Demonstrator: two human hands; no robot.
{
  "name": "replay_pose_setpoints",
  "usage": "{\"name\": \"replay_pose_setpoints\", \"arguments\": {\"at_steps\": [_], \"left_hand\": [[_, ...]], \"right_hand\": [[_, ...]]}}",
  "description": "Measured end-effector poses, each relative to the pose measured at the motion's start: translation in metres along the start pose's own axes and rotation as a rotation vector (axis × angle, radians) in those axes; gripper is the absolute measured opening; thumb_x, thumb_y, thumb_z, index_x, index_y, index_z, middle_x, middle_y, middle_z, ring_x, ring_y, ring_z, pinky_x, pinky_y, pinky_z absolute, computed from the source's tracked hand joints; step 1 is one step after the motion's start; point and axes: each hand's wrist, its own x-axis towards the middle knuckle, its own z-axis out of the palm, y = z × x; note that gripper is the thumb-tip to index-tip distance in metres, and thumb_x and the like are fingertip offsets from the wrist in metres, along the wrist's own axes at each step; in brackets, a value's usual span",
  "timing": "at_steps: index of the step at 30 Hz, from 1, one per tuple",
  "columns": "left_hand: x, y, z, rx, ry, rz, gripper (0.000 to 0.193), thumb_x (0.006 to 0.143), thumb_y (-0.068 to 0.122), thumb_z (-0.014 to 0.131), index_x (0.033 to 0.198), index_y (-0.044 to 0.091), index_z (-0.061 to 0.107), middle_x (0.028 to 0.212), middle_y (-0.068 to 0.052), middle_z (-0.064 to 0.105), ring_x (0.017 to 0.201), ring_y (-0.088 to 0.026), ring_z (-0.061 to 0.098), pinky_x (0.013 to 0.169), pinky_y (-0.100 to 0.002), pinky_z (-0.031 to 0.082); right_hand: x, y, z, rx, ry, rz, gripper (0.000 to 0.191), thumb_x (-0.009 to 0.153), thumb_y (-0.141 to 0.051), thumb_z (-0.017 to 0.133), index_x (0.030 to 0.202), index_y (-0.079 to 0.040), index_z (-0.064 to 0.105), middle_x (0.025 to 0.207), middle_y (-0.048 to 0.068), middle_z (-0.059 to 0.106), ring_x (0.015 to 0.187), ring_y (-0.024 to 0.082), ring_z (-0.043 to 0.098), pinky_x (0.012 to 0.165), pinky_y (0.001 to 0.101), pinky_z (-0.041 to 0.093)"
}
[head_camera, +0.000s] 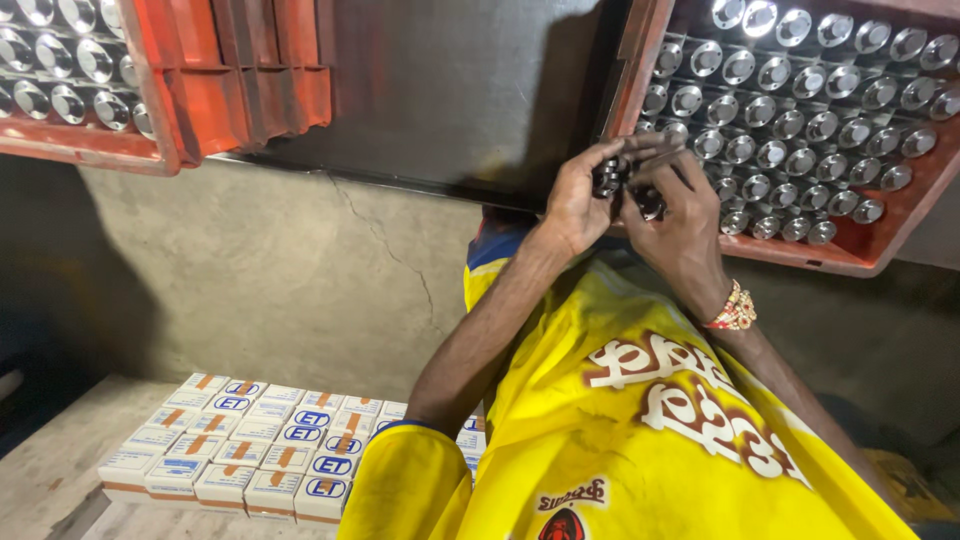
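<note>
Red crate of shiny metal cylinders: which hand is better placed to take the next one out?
Right, probably. The right hand lies over the near rows of metal cylinders in the red crate, while the left hand sits off its edge. Both hands pinch small dark parts between them.

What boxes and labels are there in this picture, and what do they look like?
Small cardboard boxes: lower left, packed in neat rows on the pale ledge; white, with orange bands and blue oval marks.
Red plastic crate: upper right, by both hands, full of shiny round metal parts.
Second red plastic crate: upper left, also holding shiny metal parts.
No signs or screens show.
</note>
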Motion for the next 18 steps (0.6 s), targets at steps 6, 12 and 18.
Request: {"name": "replay_pose_setpoints", "arguments": {"at_steps": [6, 12, 18], "left_hand": [[0.003, 0.012, -0.007, -0.183, -0.003, 0.078, 0.043, 0.109, 0.017, 0.041, 0.125, -0.019, 0.058, 0.134, -0.034, 0.062, 0.132, -0.040, 0.059, 0.120, -0.049, 0.044], [0.007, 0.014, -0.008, -0.251, 0.010, 0.093, 0.041, 0.110, 0.013, 0.040, 0.123, -0.022, 0.055, 0.132, -0.039, 0.059, 0.131, -0.045, 0.058, 0.121, -0.052, 0.042], [0.004, 0.016, -0.011, -0.268, -0.017, 0.145, 0.040, 0.109, 0.012, 0.040, 0.122, -0.022, 0.056, 0.130, -0.039, 0.060, 0.130, -0.047, 0.057, 0.121, -0.054, 0.043]], "right_hand": [[-0.011, 0.034, -0.002, -0.012, 0.046, 0.083, 0.014, 0.095, 0.004, 0.077, 0.096, 0.001, 0.063, 0.113, 0.013, 0.072, 0.097, 0.025, 0.075, 0.082, 0.0338, 0.062], [-0.004, 0.073, 0.028, -0.232, -0.003, -0.037, 0.029, 0.073, 0.014, 0.071, 0.099, 0.005, 0.064, 0.104, 0.019, 0.065, 0.099, 0.039, 0.063, 0.085, 0.0461, 0.054], [-0.017, 0.059, 0.030, -0.418, -0.123, -0.092, 0.026, 0.080, 0.016, 0.066, 0.100, -0.001, 0.067, 0.117, 0.014, 0.063, 0.105, 0.030, 0.056, 0.086, 0.0385, 0.050]]}}
